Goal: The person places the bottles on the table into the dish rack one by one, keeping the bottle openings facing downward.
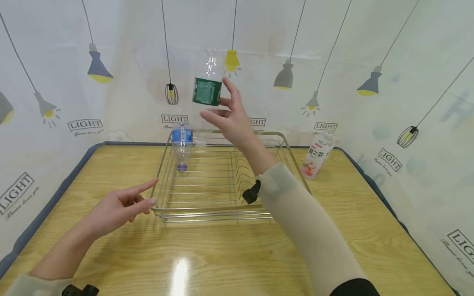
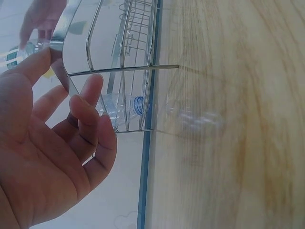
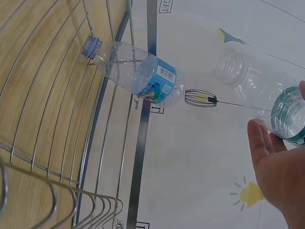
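My right hand [image 1: 235, 117] grips a clear plastic bottle with a green label [image 1: 206, 91] above the wire rack [image 1: 207, 210]. The bottle is tilted mouth down, its uncapped neck showing in the right wrist view. At the rack's front left corner, my left hand [image 1: 115, 209] holds the rim between thumb and index finger, the other fingers curled below. A clear bottle with a blue label [image 1: 182, 136] stands upside down in the rack's back left part, on its blue cap [image 3: 91, 47].
Right of the rack, a pinkish labelled bottle [image 1: 317, 156] stands on the wooden table [image 1: 207, 255]. A row of wavy wire dividers [image 1: 242, 168] runs along the rack's right side. A lamp-printed cloth [image 1: 129, 74] surrounds the table's back and sides.
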`<action>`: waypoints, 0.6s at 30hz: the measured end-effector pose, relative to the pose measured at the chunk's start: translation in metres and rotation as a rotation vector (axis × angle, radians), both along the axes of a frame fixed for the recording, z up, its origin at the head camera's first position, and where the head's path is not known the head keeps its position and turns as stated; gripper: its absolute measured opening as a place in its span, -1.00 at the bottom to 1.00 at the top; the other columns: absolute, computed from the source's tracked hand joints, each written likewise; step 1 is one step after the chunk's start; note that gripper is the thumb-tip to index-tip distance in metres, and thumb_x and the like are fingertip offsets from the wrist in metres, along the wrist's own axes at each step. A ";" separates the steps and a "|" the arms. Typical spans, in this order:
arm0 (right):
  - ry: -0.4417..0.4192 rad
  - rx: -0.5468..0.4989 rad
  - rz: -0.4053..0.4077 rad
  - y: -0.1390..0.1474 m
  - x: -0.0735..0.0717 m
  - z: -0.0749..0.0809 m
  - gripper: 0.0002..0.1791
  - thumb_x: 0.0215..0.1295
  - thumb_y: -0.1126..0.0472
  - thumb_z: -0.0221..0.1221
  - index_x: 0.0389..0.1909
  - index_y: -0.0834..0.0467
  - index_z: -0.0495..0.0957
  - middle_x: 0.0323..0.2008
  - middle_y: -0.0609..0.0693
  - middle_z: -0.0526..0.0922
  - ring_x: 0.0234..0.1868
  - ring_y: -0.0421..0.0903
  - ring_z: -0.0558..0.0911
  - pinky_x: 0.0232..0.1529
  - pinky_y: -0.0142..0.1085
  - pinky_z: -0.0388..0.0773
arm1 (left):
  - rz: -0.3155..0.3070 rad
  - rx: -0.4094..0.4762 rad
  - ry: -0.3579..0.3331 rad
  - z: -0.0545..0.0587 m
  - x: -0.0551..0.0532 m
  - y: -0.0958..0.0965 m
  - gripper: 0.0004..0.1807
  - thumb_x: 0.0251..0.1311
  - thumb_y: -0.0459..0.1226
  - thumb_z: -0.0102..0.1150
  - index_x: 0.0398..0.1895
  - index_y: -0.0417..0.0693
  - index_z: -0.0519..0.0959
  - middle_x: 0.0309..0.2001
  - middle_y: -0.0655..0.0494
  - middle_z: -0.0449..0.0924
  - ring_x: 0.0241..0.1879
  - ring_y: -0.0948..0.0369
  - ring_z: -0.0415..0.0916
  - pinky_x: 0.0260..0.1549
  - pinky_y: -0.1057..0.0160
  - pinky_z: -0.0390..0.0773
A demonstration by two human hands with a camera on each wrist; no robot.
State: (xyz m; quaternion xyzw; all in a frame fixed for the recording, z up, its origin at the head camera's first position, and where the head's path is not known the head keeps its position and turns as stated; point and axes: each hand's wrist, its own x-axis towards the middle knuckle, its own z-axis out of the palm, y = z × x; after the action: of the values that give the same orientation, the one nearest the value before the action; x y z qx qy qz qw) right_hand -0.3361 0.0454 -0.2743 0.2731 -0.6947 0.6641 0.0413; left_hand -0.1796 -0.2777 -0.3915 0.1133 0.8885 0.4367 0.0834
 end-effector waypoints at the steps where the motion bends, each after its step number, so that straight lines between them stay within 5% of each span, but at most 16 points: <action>1: -0.003 -0.002 -0.002 -0.002 -0.002 -0.001 0.17 0.45 0.14 0.47 0.79 -0.42 -0.11 0.43 0.15 0.49 0.21 0.02 0.73 0.17 -0.10 0.72 | 0.000 0.002 0.000 0.000 0.000 0.000 -0.28 0.64 0.04 0.20 0.76 0.39 0.23 -0.12 -0.06 0.74 -0.39 0.17 0.45 -0.44 0.20 0.42; 8: -0.033 -0.014 -0.012 -0.017 -0.015 -0.011 0.18 0.44 0.14 0.47 0.79 -0.44 -0.11 0.46 0.15 0.46 0.24 0.02 0.72 0.28 0.02 0.70 | 0.004 0.009 -0.003 0.000 0.000 0.000 -0.28 0.63 0.04 0.21 0.75 0.40 0.24 -0.17 -0.06 0.71 -0.43 0.17 0.42 -0.49 0.19 0.39; 18: -0.067 -0.041 -0.016 -0.029 -0.029 -0.028 0.17 0.44 0.19 0.47 0.78 -0.45 -0.09 0.45 0.17 0.44 0.20 0.03 0.71 0.19 -0.08 0.74 | 0.009 0.029 -0.011 0.000 0.000 0.001 -0.27 0.63 0.02 0.23 0.76 0.33 0.25 -0.19 -0.08 0.71 -0.44 0.16 0.44 -0.50 0.20 0.42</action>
State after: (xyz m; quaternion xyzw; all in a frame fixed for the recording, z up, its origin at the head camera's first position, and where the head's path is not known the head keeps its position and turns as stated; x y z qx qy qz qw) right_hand -0.3649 0.0166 -0.3021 0.2442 -0.6842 0.6866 0.0290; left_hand -0.1796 -0.2769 -0.3915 0.1080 0.8822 0.4504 0.0844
